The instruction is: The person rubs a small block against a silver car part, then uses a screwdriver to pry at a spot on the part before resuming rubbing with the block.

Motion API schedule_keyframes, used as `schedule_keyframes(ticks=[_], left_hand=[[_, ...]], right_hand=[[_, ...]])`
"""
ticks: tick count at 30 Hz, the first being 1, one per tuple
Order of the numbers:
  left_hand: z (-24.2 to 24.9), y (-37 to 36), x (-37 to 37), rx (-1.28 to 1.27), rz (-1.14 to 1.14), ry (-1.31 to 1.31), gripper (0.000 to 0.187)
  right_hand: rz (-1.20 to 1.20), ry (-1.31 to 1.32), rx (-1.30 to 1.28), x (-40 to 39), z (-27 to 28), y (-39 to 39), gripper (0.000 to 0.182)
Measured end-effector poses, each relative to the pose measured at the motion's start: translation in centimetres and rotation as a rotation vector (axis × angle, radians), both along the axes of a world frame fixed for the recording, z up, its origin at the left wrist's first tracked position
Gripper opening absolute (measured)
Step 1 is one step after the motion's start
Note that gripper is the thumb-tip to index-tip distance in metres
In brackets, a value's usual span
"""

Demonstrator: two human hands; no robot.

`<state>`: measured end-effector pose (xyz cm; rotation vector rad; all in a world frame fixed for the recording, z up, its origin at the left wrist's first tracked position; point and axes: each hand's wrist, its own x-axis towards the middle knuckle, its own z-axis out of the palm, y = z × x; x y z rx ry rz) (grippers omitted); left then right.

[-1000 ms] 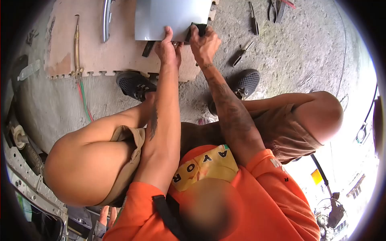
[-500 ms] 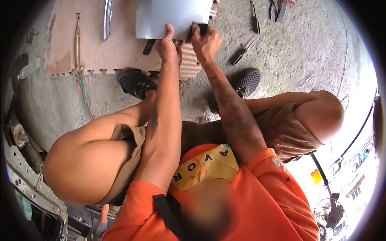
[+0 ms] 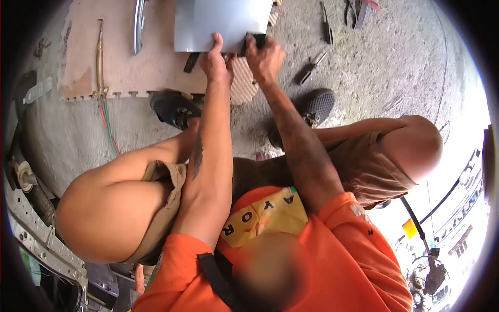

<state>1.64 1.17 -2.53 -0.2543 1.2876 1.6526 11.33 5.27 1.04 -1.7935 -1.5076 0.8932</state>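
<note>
A smooth silver-grey panel point(image 3: 223, 23) lies at the top of the head view, its near edge towards me. My left hand point(image 3: 215, 61) is closed on that edge, thumb on the upper face and fingers curled underneath. At the panel's near right corner, my right hand point(image 3: 266, 58) pinches a flat black piece point(image 3: 254, 41) between thumb and fingers, against the panel. Another black strip point(image 3: 191, 62) sticks out from below the panel, left of my left hand.
Under the panel is a pinkish foam mat point(image 3: 140, 73). On it lie a brass torch point(image 3: 100, 62) with red and green hoses and a curved chrome strip point(image 3: 138, 28). Screwdrivers point(image 3: 311, 70) and pliers point(image 3: 356, 13) rest on the concrete at right. Metal car parts point(image 3: 41, 229) stand lower left.
My right hand and the black piece have shifted slightly down towards me at the panel's corner. My left hand keeps its hold, and the whole view has drifted a little.
</note>
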Motion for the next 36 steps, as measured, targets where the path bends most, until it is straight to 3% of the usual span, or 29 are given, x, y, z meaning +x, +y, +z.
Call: schedule_keyframes(ticks=[6, 17, 27, 33, 36], left_hand=[[0.4, 0.4, 0.0, -0.007, 0.001, 0.004, 0.044], [0.6, 1.4, -0.2, -0.053, 0.028, 0.002, 0.042], [-0.1, 0.9, -0.5, 0.105, 0.012, -0.117, 0.051], [0.6, 1.3, -0.5, 0.074, -0.032, -0.085, 0.053], [0.8, 1.2, -0.5, 0.079, -0.054, -0.079, 0.050]], right_hand=[[-0.005, 0.107, -0.028, -0.2, 0.0, 1.6, 0.029], [0.070, 0.008, 0.060, 1.8, 0.3, 0.1, 0.032], [0.019, 0.013, 0.099, 2.3, 2.6, -0.4, 0.013], [0.106, -0.031, -0.106, 1.7, 0.3, -0.7, 0.025], [-0.032, 0.123, -0.103, 0.9, 0.1, -0.9, 0.033]])
